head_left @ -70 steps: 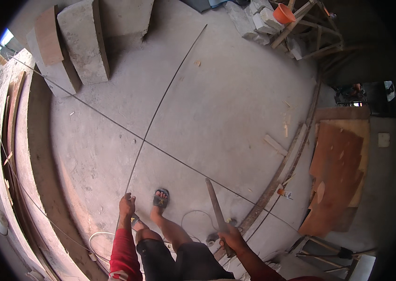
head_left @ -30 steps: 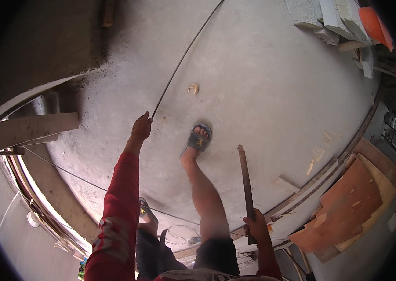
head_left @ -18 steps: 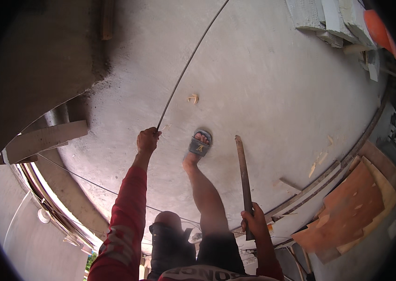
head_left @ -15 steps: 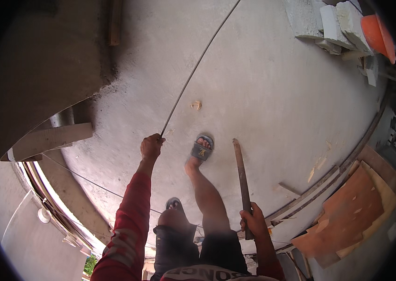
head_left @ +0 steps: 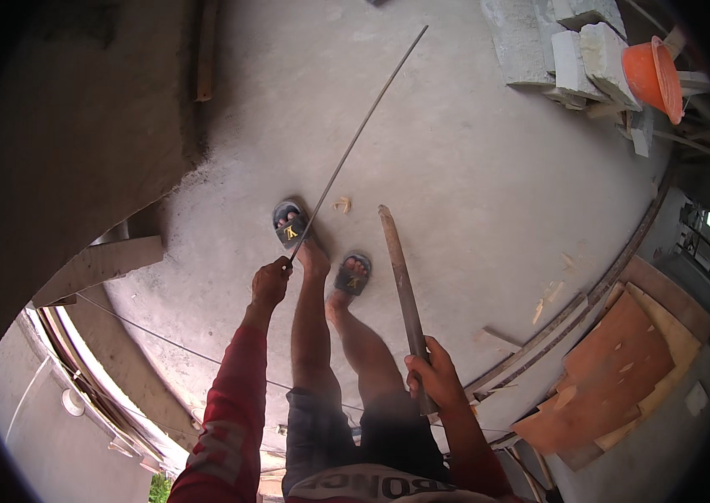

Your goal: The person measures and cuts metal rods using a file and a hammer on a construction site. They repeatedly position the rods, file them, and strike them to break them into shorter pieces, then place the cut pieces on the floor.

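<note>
Rod of thin dark grey metal [head_left: 361,132] in the left grip [head_left: 270,281], thick grey-brown round bar [head_left: 405,289] in the right grip [head_left: 439,373]

The left grip, just left of the frame's centre, has its fingers curled closed about the rod's near end. From there the rod slants away to the upper middle of the frame, passing along the inner edge of the black sandal [head_left: 290,232] on the left foot; whether its far tip touches the grey concrete floor [head_left: 472,210] I cannot tell.

The right grip, lower and right of centre, is wrapped around the bar near its lower end, with a short stub showing below the hand. The bar's longer part rises above the fist, leaning slightly left, its worn tip near the middle of the frame. Rod and bar stay apart.

An orange plastic bucket [head_left: 652,80] sits beside pale rough blocks [head_left: 602,63] at upper right; reddish-brown wooden sheets [head_left: 615,369] lean at lower right.
</note>
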Demonstrator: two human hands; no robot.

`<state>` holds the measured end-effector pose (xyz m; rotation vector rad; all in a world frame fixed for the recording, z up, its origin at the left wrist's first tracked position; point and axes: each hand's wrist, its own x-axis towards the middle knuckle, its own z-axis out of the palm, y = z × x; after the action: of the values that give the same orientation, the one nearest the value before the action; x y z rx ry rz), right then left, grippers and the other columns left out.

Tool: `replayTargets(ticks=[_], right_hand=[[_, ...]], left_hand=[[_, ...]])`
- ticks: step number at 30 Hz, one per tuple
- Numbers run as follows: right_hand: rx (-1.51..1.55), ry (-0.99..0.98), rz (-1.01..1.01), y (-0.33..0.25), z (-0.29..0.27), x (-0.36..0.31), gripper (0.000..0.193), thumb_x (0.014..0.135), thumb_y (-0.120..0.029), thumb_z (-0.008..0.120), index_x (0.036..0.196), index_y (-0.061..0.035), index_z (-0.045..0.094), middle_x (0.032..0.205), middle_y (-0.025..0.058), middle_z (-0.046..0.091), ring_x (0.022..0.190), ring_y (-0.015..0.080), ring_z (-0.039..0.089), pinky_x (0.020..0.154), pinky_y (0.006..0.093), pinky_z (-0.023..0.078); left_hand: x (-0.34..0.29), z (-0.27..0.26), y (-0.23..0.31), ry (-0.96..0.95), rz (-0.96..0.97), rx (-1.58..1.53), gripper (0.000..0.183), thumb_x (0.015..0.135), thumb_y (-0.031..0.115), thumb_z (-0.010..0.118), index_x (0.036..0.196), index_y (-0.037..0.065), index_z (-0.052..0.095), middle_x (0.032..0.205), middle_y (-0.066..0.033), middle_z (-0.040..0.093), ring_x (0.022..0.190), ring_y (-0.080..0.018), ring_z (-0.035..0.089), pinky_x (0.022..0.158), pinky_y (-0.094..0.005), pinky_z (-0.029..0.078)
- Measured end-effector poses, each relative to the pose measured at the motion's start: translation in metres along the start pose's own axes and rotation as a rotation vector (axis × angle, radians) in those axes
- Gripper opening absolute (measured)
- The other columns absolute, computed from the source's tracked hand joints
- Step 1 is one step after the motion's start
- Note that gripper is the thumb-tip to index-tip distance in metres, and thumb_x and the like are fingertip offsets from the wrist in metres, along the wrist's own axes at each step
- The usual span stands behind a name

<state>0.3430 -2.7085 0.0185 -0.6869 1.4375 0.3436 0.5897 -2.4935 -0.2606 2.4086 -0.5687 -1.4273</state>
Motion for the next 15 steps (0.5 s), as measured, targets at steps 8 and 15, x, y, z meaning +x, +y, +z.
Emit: replayTargets(ticks=[8, 15], right_hand=[[0.13, -0.004, -0.03, -0.076, 0.034, 0.003, 0.018, 0.092, -0.01, 0.059, 0.105, -0.0019, 0.05, 0.073, 0.0037, 0.054, 0.048, 0.0112, 0.053, 0.043, 0.0287, 0.047], [0.119, 0.003, -0.13, -0.153, 0.049, 0.019, 0.034, 0.094, -0.01, 0.054, 0.126, 0.0027, 0.049, 0.08, 0.0037, 0.053, 0.05, 0.0074, 0.051, 0.042, 0.0244, 0.046]], left_hand=[[-0.003, -0.019, 0.001, -0.197, 0.037, -0.134, 0.012, 0.094, 0.016, 0.055, 0.095, 0.008, 0.064, 0.074, -0.0102, 0.069, 0.073, -0.0269, 0.07, 0.071, -0.0408, 0.053], [-0.004, -0.03, 0.0, -0.231, 0.033, -0.16, 0.012, 0.094, 0.016, 0.055, 0.095, 0.008, 0.064, 0.076, -0.0115, 0.069, 0.076, -0.0288, 0.07, 0.071, -0.0421, 0.053]])
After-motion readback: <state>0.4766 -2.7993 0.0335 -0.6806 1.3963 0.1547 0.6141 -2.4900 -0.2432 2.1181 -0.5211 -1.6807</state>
